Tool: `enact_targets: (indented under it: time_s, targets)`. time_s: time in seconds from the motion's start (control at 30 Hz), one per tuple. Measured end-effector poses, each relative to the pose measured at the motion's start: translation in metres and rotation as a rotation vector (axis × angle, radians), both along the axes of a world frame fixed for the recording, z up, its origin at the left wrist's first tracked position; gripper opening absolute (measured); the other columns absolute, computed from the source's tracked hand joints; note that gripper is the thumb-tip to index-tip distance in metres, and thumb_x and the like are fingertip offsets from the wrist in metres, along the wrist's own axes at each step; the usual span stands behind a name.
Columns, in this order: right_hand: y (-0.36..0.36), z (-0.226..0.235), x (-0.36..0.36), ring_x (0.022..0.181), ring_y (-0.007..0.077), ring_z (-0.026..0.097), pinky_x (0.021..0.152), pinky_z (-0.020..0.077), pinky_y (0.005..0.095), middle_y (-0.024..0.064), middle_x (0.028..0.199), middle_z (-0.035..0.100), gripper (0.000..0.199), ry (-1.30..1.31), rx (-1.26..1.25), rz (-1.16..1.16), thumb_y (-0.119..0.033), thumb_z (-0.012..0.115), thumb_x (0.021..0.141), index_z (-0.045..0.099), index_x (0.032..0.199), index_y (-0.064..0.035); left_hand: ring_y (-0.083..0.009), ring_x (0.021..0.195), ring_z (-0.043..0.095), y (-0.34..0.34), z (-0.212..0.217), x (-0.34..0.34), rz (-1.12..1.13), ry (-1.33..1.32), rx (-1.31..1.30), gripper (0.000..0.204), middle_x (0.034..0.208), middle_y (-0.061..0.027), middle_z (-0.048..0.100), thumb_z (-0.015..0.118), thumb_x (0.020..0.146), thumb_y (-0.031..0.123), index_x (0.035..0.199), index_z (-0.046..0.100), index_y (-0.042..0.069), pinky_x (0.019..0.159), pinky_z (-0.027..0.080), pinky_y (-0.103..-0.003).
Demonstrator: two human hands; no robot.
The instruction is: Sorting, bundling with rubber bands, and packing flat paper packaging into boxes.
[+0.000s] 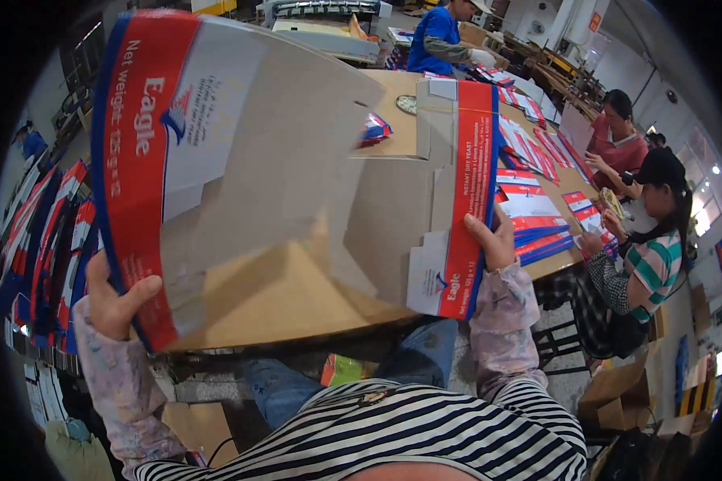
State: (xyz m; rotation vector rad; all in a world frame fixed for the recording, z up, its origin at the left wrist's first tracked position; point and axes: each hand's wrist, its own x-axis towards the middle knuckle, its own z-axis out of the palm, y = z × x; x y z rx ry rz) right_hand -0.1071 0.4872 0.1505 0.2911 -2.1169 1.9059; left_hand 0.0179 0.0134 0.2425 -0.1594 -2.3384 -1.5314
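Note:
My left hand (119, 303) grips the lower left edge of a large flat cardboard box blank (249, 152), thumb on its printed face. The blank is raised and tilted over the table; it is grey-brown with a red and blue printed border. My right hand (493, 240) is closed on the red and blue right edge of a cardboard panel (393, 216) with cut flaps. The two cardboard parts overlap in the blurred middle, and I cannot tell whether they are one piece. Behind a gap between them lies a small red and blue printed piece (375, 128).
The brown tabletop (257, 301) lies beneath the cardboard. Stacks of red, white and blue printed blanks (44, 248) stand at left; more piles (529, 212) line the right side. Co-workers (648, 264) sit at right, another in blue (437, 40) behind. An open carton (618, 393) stands lower right.

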Motion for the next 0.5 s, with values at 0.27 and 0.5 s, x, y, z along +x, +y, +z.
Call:
enact_targets:
  time_s: [0.27, 0.5]
  targets:
    - [-0.005, 0.069, -0.014, 0.083, 0.0142, 0.061, 0.078, 0.0483, 0.0272, 0.0096, 0.095, 0.064, 0.049, 0.325, 0.245, -0.161, -0.021, 0.073, 0.077, 0.052, 0.114, 0.0048, -0.0298, 0.096, 0.063, 0.039, 0.025, 0.000, -0.069, 0.600, -1.282, 0.041, 0.102, -0.0157, 0.064, 0.062, 0.070, 0.003, 0.111, 0.058, -0.001, 0.084, 0.051, -0.037]
    - [-0.072, 0.134, -0.004, 0.067, 0.0218, 0.064, 0.064, 0.0509, 0.0306, 0.0146, 0.080, 0.066, 0.046, 0.510, 0.707, 0.011, -0.025, 0.072, 0.077, 0.056, 0.108, 0.0043, -0.0225, 0.086, 0.062, 0.082, -0.006, -0.036, -0.371, 0.359, -1.422, 0.015, 0.086, -0.0057, 0.062, 0.057, 0.075, 0.011, 0.090, 0.055, 0.008, 0.068, 0.051, -0.034]
